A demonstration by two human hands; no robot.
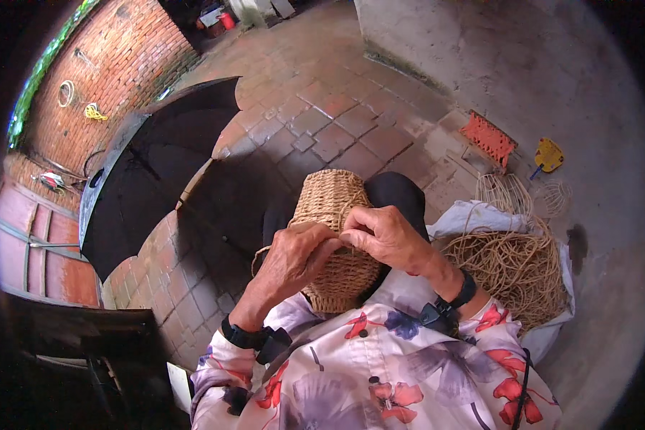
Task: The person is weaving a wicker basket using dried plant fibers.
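We see the woven-cord basket (pixel 333 197) on the lap, between the dark-clad knees (pixel 397 199). Its long axis runs almost straight outward from the lap's near edge, the flat, narrowed far end pointing away from the body. Both forearms converge over its middle. We note the left hand (pixel 294 251) back upward, fingers bent rightward; the right hand (pixel 387 233) points leftward, its fingers curled. Thumbs and forefingers stand narrowly together against the weave — we cannot tell whether they grip a strand. Beside the lap's right edge, a white sack (pixel 473 217) holds tangled cord (pixel 509 272); an open black umbrella (pixel 158 168) stands leftward.
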